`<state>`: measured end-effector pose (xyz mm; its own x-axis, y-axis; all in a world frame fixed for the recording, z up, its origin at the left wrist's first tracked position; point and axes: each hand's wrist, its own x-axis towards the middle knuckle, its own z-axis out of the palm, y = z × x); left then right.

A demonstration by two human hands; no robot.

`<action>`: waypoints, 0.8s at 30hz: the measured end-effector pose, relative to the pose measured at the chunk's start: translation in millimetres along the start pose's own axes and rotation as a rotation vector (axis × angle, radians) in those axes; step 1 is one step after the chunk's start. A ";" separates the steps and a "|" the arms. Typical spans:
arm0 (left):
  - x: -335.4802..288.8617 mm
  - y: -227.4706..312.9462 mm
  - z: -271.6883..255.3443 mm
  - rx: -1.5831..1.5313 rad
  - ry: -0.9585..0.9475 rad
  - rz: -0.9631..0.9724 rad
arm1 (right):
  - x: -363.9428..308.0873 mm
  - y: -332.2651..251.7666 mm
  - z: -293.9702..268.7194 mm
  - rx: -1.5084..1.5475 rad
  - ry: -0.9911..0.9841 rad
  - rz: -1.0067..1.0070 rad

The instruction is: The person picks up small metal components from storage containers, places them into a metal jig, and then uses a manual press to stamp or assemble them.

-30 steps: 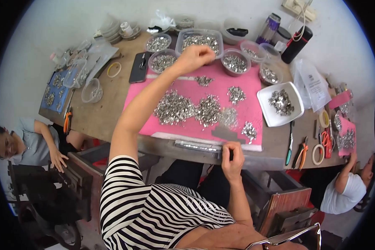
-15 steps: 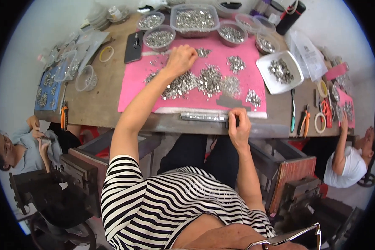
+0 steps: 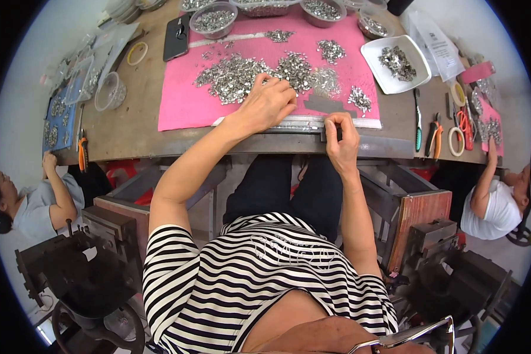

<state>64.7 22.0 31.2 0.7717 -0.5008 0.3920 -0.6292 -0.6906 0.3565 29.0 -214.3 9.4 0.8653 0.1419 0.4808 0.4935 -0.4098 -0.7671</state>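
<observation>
A narrow silver metal bar point(image 3: 302, 126) lies along the front edge of the pink mat point(image 3: 186, 112), near the table's edge. My right hand point(image 3: 342, 141) is closed around its right end, thumb and fingers together. My left hand point(image 3: 268, 105) hovers over the bar's left part, just in front of a big heap of small shiny silver pieces point(image 3: 233, 75). Its fingers are curled together; whatever they pinch is too small or hidden. More silver heaps point(image 3: 360, 100) lie about the mat, and a flat grey piece point(image 3: 329, 105) rests behind the bar.
Round clear tubs point(image 3: 213, 20) of silver pieces line the back. A white square dish point(image 3: 422, 66) and a phone point(image 3: 176, 38) flank the mat. To the right lie pliers point(image 3: 434, 137), a tape roll point(image 3: 456, 141) and a toothbrush-like tool point(image 3: 418, 121). People sit at both sides.
My left hand has come back from the far heaps toward the bar at the front. My right hand stays at the bar's end. The view has tilted down somewhat.
</observation>
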 end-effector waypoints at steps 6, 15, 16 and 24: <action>-5.0 0.0 -1.9 0.132 -0.005 0.139 | -0.3 0.3 0.6 -0.008 0.000 0.017; -3.2 -0.9 0.2 0.010 -0.030 0.045 | 0.0 0.7 -0.5 -0.012 0.003 0.022; -3.4 0.3 0.7 0.037 0.001 0.042 | -0.6 0.4 -0.5 -0.010 0.005 0.018; -24.0 -7.6 -5.9 -0.061 0.101 -0.155 | 0.1 0.9 0.2 0.017 -0.002 0.035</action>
<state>50.3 42.3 24.1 0.8485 -0.3340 0.4105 -0.5105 -0.7211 0.4684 29.5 -214.5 8.7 0.8823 0.1299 0.4524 0.4642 -0.3990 -0.7908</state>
